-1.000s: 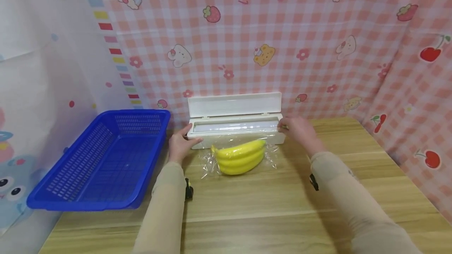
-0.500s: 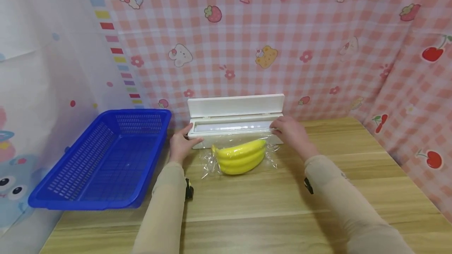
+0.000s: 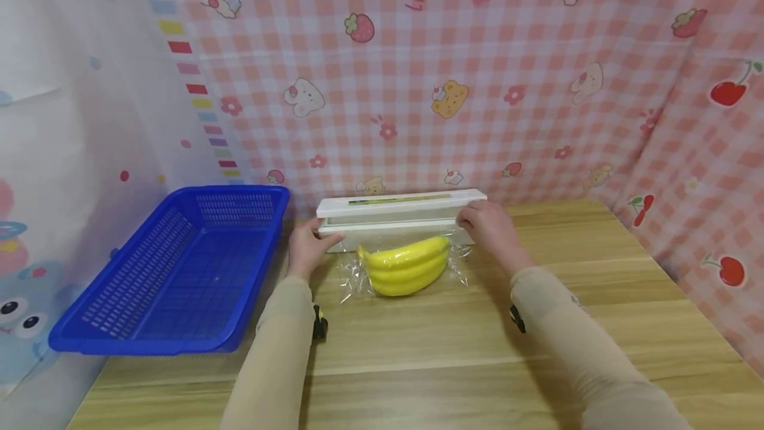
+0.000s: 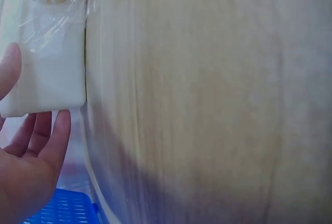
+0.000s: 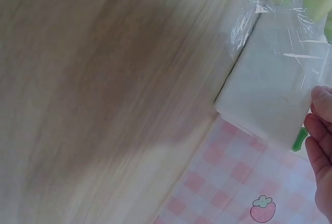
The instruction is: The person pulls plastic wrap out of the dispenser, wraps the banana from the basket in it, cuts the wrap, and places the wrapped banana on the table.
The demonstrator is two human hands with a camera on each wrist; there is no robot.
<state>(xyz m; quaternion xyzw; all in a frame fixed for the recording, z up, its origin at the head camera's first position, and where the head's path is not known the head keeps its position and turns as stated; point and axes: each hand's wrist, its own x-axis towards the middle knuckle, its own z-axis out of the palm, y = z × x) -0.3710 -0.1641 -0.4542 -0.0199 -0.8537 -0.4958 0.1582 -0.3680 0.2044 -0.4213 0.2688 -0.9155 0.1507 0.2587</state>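
A white cling film dispenser (image 3: pixel 382 236) lies along the back of the table, its lid (image 3: pixel 412 202) tilted forward, partly lowered over the opening. My left hand (image 3: pixel 306 247) grips the dispenser's left end, thumb in front and fingers round the end; the left wrist view shows the same grip. At the right end, my right hand (image 3: pixel 492 227) pinches the edge of the clear cling film (image 5: pixel 306 58) beside the lid. A small green piece (image 5: pixel 300 139) shows by its fingers. In front of the dispenser, a bunch of yellow bananas (image 3: pixel 408 267) lies under film.
A blue plastic basket (image 3: pixel 277 237) stands on the left, close to my left forearm. Behind the dispenser hangs a pink checked cloth (image 3: pixel 388 85). Bare wooden tabletop (image 3: pixel 418 357) extends in front of the bananas.
The dispenser's lid has swung forward and down from upright. My right hand has shifted slightly left along the dispenser. My left hand and the bananas have stayed in place.
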